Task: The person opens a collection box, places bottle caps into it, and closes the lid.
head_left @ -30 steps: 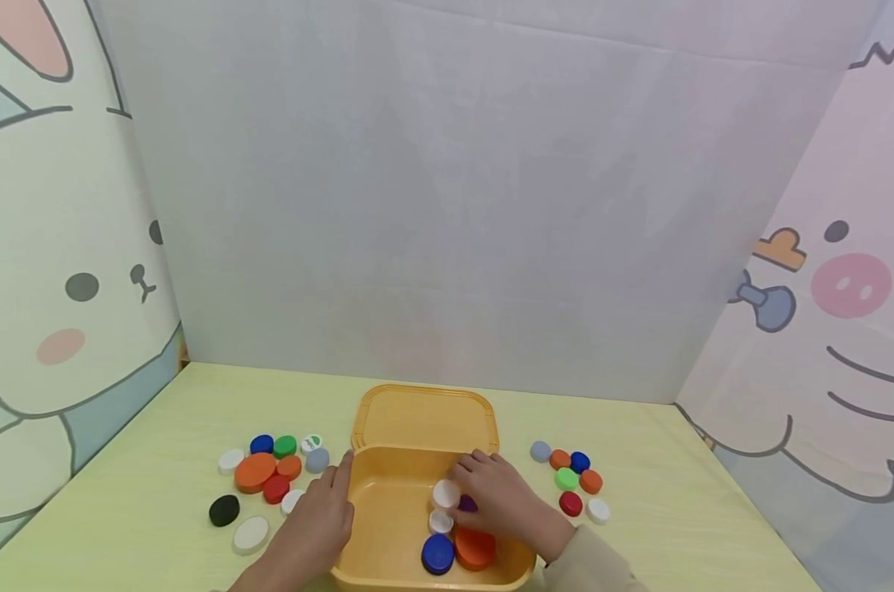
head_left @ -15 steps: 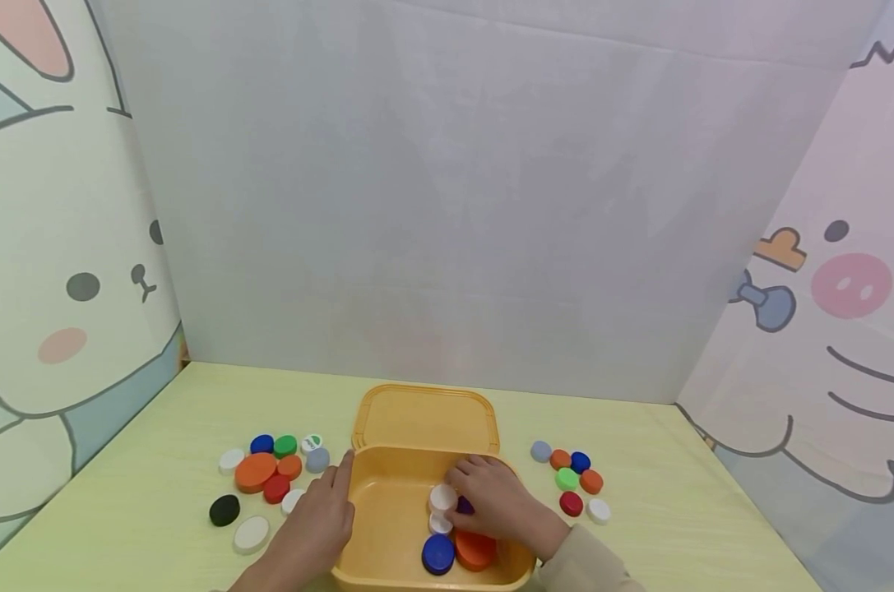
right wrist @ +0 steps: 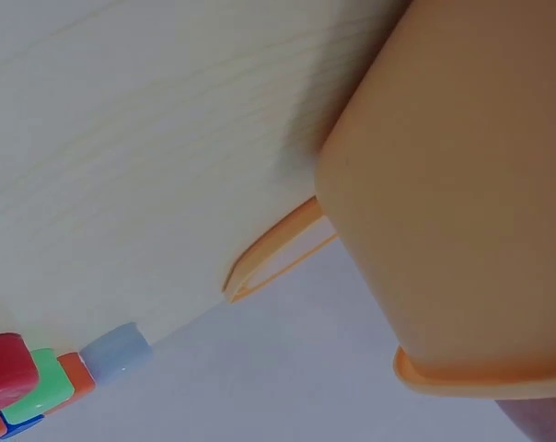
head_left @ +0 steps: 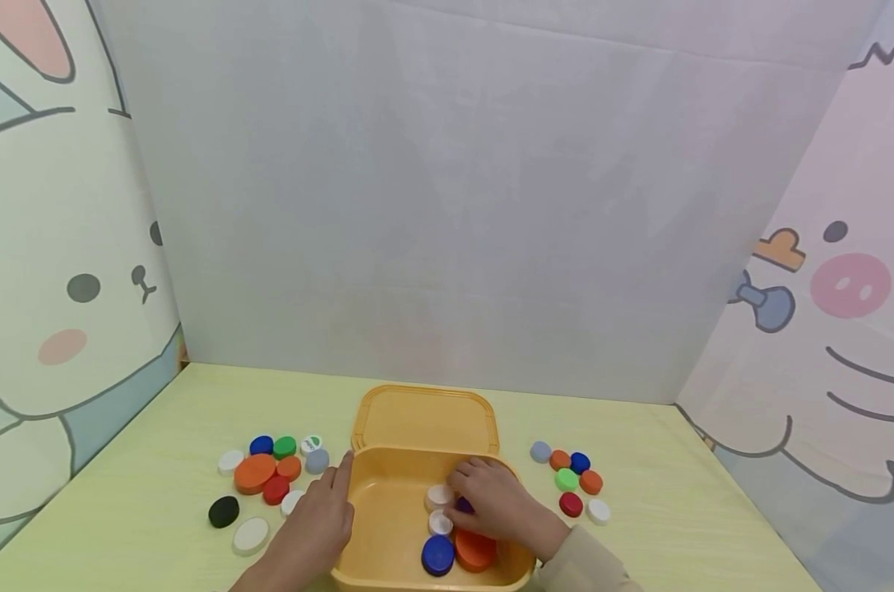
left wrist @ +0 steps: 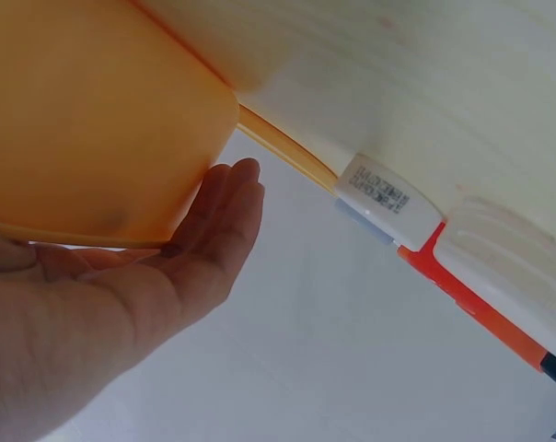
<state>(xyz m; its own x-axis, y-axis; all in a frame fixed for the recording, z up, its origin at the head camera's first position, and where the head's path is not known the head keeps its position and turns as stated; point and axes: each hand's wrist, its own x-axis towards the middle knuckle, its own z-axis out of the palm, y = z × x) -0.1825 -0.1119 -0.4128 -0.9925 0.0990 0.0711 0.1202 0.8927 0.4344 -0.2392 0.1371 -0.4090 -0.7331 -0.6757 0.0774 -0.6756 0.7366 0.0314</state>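
In the head view an orange plastic box (head_left: 387, 526) holds several bottle caps. My left hand (head_left: 317, 518) rests on its left rim, index finger straight along the edge; the left wrist view has its fingers against the outer wall. My right hand (head_left: 502, 497) reaches inside at the right, fingers curled round a dark purple cap (head_left: 465, 505) that they partly hide. Close to the thumb lie two white caps, one flat (head_left: 438, 497) and one showing its hollow side (head_left: 440, 523). A blue cap (head_left: 437, 555) and a big orange-red cap (head_left: 476, 549) lie nearer the front wall.
Behind the box lies its orange lid (head_left: 428, 415). Loose caps are spread to the left, among them an orange one (head_left: 256, 473) and a black one (head_left: 224, 511). A smaller group on the right includes a red cap (head_left: 571, 504). A grey cloth backdrop (head_left: 432, 205) rises behind.
The white cap beside my right hand has shifted left and now looks flatter. My right hand has sunk slightly toward me. My left hand has stayed in place.
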